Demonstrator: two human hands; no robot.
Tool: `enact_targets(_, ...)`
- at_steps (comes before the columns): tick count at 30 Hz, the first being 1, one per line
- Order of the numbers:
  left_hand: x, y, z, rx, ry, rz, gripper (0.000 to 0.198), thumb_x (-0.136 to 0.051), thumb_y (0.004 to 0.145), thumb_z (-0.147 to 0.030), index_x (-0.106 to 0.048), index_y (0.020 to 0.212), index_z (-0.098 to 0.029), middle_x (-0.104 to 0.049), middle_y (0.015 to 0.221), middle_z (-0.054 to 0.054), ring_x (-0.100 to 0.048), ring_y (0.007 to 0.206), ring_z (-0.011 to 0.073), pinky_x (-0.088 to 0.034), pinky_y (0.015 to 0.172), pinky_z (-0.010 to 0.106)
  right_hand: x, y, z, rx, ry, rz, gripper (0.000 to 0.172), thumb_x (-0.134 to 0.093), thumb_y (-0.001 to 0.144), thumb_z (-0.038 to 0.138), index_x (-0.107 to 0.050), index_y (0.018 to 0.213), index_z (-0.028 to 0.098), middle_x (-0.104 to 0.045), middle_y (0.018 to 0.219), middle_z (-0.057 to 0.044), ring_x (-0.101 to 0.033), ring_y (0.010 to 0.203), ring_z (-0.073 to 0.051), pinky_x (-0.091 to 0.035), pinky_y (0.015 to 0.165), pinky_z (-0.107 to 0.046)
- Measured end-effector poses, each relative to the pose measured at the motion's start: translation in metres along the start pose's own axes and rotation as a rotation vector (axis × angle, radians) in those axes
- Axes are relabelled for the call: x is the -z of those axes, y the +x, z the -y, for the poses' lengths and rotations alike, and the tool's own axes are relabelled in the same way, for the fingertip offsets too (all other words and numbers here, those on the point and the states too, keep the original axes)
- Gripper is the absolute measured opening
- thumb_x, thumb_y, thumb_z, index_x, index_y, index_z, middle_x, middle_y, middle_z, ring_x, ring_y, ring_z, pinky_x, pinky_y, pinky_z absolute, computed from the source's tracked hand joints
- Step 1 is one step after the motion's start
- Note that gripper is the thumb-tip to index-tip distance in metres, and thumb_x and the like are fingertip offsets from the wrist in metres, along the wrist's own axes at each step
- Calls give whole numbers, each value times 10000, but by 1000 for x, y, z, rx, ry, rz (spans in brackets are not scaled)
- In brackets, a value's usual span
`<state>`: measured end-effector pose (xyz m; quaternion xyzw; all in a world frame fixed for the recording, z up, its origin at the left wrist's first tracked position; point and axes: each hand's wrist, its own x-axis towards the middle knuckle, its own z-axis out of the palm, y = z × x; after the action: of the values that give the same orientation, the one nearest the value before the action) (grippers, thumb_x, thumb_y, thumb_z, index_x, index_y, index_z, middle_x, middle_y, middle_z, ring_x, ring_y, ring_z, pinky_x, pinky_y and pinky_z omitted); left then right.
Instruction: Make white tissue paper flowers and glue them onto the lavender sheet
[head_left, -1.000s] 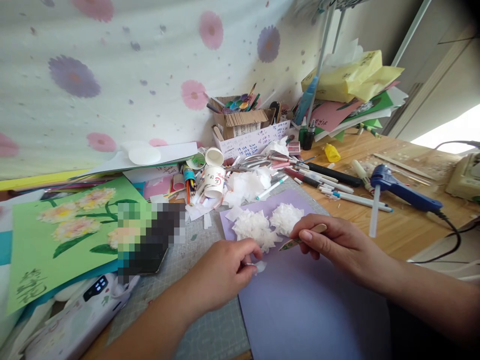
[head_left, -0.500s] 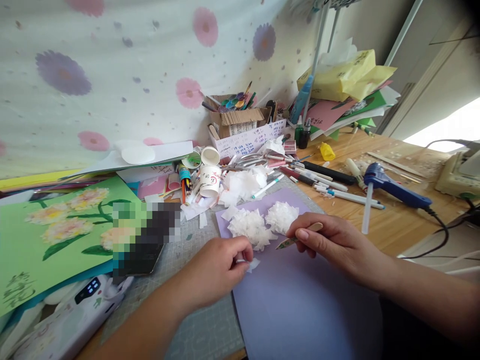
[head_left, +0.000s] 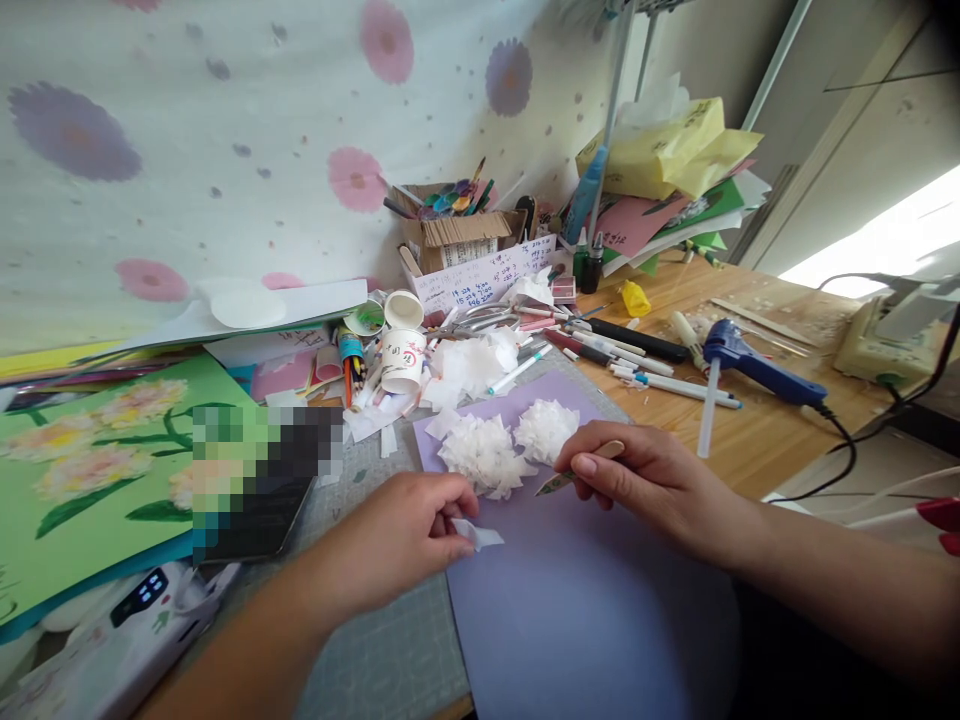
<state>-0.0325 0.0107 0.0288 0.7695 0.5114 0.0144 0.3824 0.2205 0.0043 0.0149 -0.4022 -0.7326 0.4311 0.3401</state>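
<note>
My left hand point(head_left: 397, 535) pinches a small white tissue piece point(head_left: 475, 535) just above a lilac paper sheet point(head_left: 585, 610). In my right hand point(head_left: 645, 480) is a thin wooden stick point(head_left: 577, 470) with a dark pointed tip, aimed left toward the tissue piece. Two fluffy white tissue flowers point(head_left: 484, 455) point(head_left: 546, 430) lie on the far end of the lilac sheet, just beyond both hands.
A grey cutting mat point(head_left: 390, 660) lies under the sheet. Left is a green flower card point(head_left: 97, 480) and a white device point(head_left: 127, 625). Behind are paper cups point(head_left: 401, 360), loose tissue point(head_left: 469, 365), pens point(head_left: 645, 380), a blue glue gun point(head_left: 757, 365), a cardboard box point(head_left: 465, 235) and stacked coloured paper point(head_left: 667, 170).
The view has drifted so everything sits lower left. My left hand has turned the tissue piece in its pinch. The right hand keeps the stick in the same pose.
</note>
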Motion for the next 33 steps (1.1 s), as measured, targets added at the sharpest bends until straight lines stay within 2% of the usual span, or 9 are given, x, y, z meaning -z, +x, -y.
enact_targets(5, -2, 2, 3, 4, 7, -2, 142, -582, 719, -241, -625, 848, -201, -601, 662, -30, -555, 601, 137, -374, 528, 207, 0, 0, 0, 6, 4, -8, 295, -466, 917, 421, -623, 860, 179, -600, 690, -20, -547, 599, -120, -455, 558, -215)
enact_targets(8, -1, 0, 3, -50, 32, -1, 199, -532, 728, -185, -603, 911, -209, -597, 677, -35, -549, 596, 127, -372, 538, 206, -1, 0, 1, 7, 13, 0, 291, -471, 915, 413, -627, 858, 173, -601, 688, -19, -544, 597, -118, -453, 555, -216)
enact_targets(12, 5, -7, 0, -126, 77, 21, 367, -543, 689, -133, -589, 1036, -244, -626, 838, -21, -570, 704, 135, -407, 639, 219, -1, 1, 1, 13, 13, 3, 286, -476, 916, 398, -632, 861, 165, -604, 682, -23, -544, 598, -117, -451, 553, -217)
enact_targets(15, 9, -10, -3, -131, 83, 57, 452, -640, 657, -177, -568, 1094, -268, -618, 967, -11, -569, 801, 157, -416, 715, 237, 0, 1, 1, 21, 4, 3, 283, -471, 919, 397, -627, 862, 168, -602, 688, -22, -545, 602, -117, -452, 560, -217)
enact_targets(17, 8, -9, -3, -124, 95, 61, 482, -705, 634, -232, -557, 1091, -270, -610, 980, -8, -563, 815, 168, -413, 715, 242, 0, 1, 2, 20, 2, 7, 282, -468, 921, 398, -624, 866, 169, -599, 691, -21, -545, 605, -117, -453, 565, -219)
enact_targets(20, 3, -5, -1, -106, 126, 13, 388, -699, 668, -278, -556, 1029, -256, -606, 885, -18, -559, 756, 162, -394, 663, 235, -1, 1, 1, 15, 4, 10, 284, -468, 921, 398, -624, 871, 166, -600, 695, -21, -546, 608, -117, -455, 570, -221)
enact_targets(24, -2, 0, 1, -104, 153, -56, 102, -511, 802, -197, -551, 889, -231, -579, 749, -39, -528, 656, 129, -344, 591, 220, -2, 1, 0, 22, 9, 7, 288, -476, 916, 398, -623, 865, 156, -601, 688, -22, -547, 603, -116, -452, 562, -221)
enact_targets(27, -2, 3, 2, -130, 172, -84, 115, -449, 815, -141, -536, 787, -212, -571, 725, -42, -508, 649, 119, -326, 576, 217, -2, 1, 0, 31, 8, 9, 293, -478, 916, 397, -624, 869, 147, -603, 684, -22, -546, 598, -112, -449, 556, -217)
enact_targets(33, 1, 4, 3, -198, 144, -71, 147, -462, 821, -123, -568, 751, -196, -567, 766, -30, -526, 707, 113, -368, 637, 214, -1, 1, 0, 34, 15, 9, 274, -491, 915, 379, -630, 903, 143, -616, 687, -21, -550, 599, -108, -452, 557, -210)
